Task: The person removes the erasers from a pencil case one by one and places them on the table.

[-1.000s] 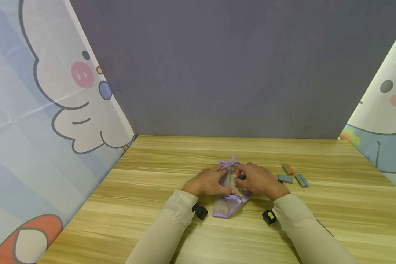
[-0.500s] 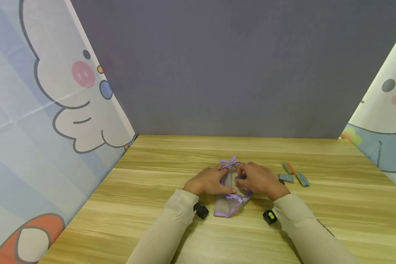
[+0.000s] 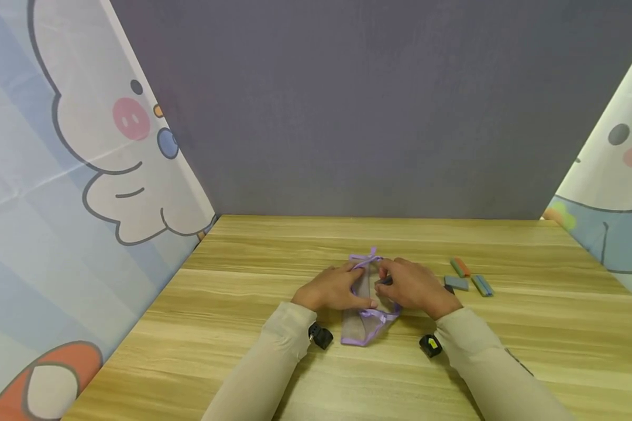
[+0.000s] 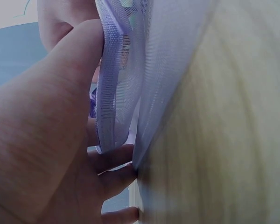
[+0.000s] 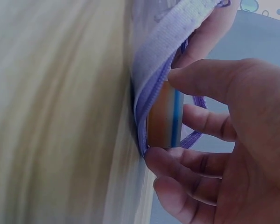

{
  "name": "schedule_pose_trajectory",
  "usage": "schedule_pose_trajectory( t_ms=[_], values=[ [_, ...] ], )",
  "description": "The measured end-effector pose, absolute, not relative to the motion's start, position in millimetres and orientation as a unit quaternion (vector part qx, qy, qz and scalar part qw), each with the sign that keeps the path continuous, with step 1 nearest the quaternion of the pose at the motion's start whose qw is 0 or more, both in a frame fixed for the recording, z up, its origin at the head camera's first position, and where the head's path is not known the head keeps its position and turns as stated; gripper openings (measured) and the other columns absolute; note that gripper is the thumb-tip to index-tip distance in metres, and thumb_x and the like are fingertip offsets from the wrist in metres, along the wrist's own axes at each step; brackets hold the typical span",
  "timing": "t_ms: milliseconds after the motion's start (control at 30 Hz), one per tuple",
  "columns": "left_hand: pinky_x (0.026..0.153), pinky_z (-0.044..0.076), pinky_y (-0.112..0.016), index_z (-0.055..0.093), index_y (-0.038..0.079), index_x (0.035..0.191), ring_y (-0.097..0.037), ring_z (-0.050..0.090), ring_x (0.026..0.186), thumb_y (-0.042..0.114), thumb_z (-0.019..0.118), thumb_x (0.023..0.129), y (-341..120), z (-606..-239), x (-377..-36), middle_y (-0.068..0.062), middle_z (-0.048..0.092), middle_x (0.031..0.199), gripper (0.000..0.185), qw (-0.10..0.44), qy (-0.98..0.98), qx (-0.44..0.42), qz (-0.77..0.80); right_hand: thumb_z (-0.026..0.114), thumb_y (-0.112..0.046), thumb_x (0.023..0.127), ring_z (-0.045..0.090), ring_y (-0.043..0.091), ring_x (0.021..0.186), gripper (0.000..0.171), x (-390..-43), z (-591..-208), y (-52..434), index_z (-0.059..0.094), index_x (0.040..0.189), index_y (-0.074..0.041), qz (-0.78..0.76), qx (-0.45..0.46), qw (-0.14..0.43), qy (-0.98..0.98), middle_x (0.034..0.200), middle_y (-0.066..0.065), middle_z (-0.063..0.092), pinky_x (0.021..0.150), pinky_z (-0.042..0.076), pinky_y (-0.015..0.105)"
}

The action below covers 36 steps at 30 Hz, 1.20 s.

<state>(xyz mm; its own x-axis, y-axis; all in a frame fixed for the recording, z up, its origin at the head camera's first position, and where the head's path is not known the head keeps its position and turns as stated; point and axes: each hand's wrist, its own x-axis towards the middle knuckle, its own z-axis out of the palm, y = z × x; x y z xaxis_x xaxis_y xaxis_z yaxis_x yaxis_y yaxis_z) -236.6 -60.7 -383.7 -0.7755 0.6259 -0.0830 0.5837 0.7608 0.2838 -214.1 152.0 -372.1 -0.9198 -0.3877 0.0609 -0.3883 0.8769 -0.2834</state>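
Observation:
A mesh pouch [image 3: 354, 328] with lilac trim lies on the table, its mouth spread between the hands. My left hand [image 3: 336, 288] rests on its left side, thumb and forefinger apart along the trim [image 4: 109, 88]. My right hand [image 3: 413, 286] pinches a small striped block [image 5: 164, 116] at the mouth. Orange and blue bands show on that block in the right wrist view; from the head it looks dark. The trim partly hides its edge. Through the mesh in the left wrist view, some patterned patches show, too unclear to name.
Right of the right hand lie an orange and green block [image 3: 460, 267], a grey-blue block [image 3: 456, 283] and a green block with a blue stripe [image 3: 483, 286]. A thin dark item [image 3: 519, 362] lies beside the right sleeve. A grey panel [image 3: 347, 117] stands behind the table.

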Motion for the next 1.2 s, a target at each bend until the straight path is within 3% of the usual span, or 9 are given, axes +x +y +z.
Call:
schedule_pose_trajectory(
  t_ms=[1200],
  values=[
    [0.117, 0.026, -0.048, 0.037, 0.012, 0.157, -0.021, 0.034, 0.145, 0.072, 0.059, 0.087, -61.3, -385.5, -236.9, -0.008, 0.030, 0.162, 0.095, 0.079, 0.933, 0.330, 0.117, 0.070, -0.038, 0.092, 0.054, 0.012, 0.073, 0.020, -213.0, -375.3, 153.9, 0.062, 0.098, -0.021, 0.151, 0.194, 0.016, -0.969, 0.094, -0.003, 0.063, 0.062, 0.047, 0.038]
  ],
)
